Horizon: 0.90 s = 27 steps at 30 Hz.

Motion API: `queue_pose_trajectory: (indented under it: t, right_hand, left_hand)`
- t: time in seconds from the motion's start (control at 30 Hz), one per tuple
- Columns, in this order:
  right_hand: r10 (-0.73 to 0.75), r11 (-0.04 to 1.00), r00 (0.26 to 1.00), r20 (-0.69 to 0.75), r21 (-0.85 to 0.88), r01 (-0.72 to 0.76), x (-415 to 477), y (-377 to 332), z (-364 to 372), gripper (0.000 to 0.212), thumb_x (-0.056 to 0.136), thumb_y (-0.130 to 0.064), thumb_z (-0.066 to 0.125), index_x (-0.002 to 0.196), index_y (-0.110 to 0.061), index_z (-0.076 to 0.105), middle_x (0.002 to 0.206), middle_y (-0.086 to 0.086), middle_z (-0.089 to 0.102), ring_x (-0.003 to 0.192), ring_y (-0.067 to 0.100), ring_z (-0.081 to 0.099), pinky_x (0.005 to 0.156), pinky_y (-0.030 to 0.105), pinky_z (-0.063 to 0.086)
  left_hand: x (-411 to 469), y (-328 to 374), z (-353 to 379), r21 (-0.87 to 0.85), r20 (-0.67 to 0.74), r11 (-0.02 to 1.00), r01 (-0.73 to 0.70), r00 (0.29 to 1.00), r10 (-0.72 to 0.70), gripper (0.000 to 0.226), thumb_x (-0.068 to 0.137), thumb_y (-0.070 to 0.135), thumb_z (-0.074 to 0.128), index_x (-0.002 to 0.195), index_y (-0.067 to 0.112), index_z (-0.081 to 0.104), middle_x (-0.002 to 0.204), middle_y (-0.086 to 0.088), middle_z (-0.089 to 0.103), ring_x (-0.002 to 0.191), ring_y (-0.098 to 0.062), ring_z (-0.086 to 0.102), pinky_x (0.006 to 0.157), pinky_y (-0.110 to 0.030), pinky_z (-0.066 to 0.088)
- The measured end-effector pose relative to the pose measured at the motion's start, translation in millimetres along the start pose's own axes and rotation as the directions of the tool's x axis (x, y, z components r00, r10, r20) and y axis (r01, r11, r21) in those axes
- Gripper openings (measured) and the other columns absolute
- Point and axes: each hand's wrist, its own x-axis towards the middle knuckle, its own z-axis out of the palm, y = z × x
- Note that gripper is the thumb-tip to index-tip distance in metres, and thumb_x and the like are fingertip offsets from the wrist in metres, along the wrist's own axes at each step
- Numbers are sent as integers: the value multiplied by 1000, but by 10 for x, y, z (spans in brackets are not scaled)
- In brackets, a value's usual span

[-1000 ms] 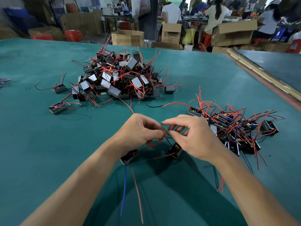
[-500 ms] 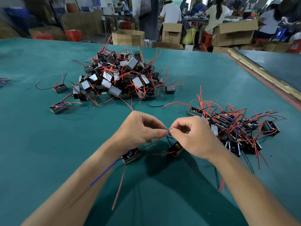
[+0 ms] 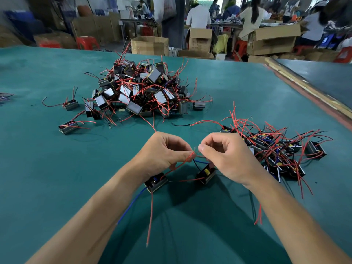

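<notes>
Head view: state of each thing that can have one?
left hand, pinching the wire ends
right hand, pinching the wire ends
wire ends, bare strands, meeting between the fingers
left module, below left wrist, leads trailing loose
right module, below right hand
far pile, heaped, tangled
right pile, spread out, tangled
cardboard box, flaps open

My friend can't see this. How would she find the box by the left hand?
On the green table, look between the tall heap and the flatter pile. A small black box lies at the wrist of the left hand. Only it trails a blue wire and a long red one toward the camera.
</notes>
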Motion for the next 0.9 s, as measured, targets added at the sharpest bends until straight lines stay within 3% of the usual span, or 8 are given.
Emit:
queue_pose_trajectory:
  t: [0.1, 0.23, 0.33, 0.53, 0.7, 0.8, 0.9]
  right_hand:
    - [-62, 997, 998, 19, 41, 61, -11, -61, -6, 18, 85, -16, 67, 67, -14, 68, 58, -7, 61, 54, 6, 52, 57, 28, 47]
    - [-44, 992, 990, 137, 123, 27, -50, -133, -13, 18, 80, -17, 67, 62, -21, 70, 54, -6, 59, 49, 6, 49, 51, 17, 38]
    - [16, 976, 972, 235, 207, -66, -66, -159, -33, 22, 81, -22, 65, 62, -15, 73, 56, 11, 60, 52, 15, 51, 50, 23, 41]
    - [346, 797, 935, 81, 500, -338, 30, -146, -48, 39, 101, -22, 51, 68, -7, 67, 56, 8, 58, 43, 17, 49, 42, 24, 46]
    - [308, 942, 941, -141, 187, -280, 42, -50, -22, 21, 93, -6, 61, 74, -9, 69, 57, -2, 61, 46, 11, 51, 47, 23, 47]
    - [177, 980, 982, -70, 107, -169, 14, -51, -2, 15, 88, -2, 67, 76, -9, 72, 61, -3, 65, 53, 13, 55, 56, 32, 49]
    - [48, 990, 997, 65, 130, -56, -13, -93, -50, 5, 81, -10, 70, 78, -11, 74, 65, -7, 67, 59, 8, 57, 58, 26, 49]
  left_hand:
    - [-4, 2, 4, 18, -29, 1000, 9, 1000, -9, 16, 82, 11, 76, 66, 16, 74, 64, -2, 70, 45, -5, 49, 44, -19, 42]
    - [-9, 6, 12, 53, -54, 999, 9, 999, -6, 12, 83, 8, 74, 71, 9, 73, 62, -1, 69, 41, -2, 48, 42, -14, 37]
    - [-7, 8, 17, 55, -49, 998, 6, 999, -3, 13, 84, 8, 74, 72, 10, 72, 58, 6, 67, 41, 0, 50, 42, -14, 38]
    - [-11, 3, 16, 40, -14, 999, -23, 1000, 24, 14, 83, 10, 76, 70, 13, 72, 63, -2, 68, 45, -8, 49, 45, -21, 42]
    - [-9, 5, 15, -31, 43, 999, -29, 999, 30, 16, 83, 10, 75, 69, 15, 70, 66, -10, 70, 43, -12, 49, 45, -21, 45]
    - [-11, -5, 1, -30, 59, 1000, 0, 998, 2, 15, 85, 15, 75, 71, 18, 70, 62, -8, 69, 41, -14, 47, 44, -21, 44]
    - [-9, -7, -2, -4, 47, 1000, 18, 999, -17, 17, 87, 16, 73, 71, 21, 68, 60, -6, 68, 37, -11, 43, 40, -20, 42]
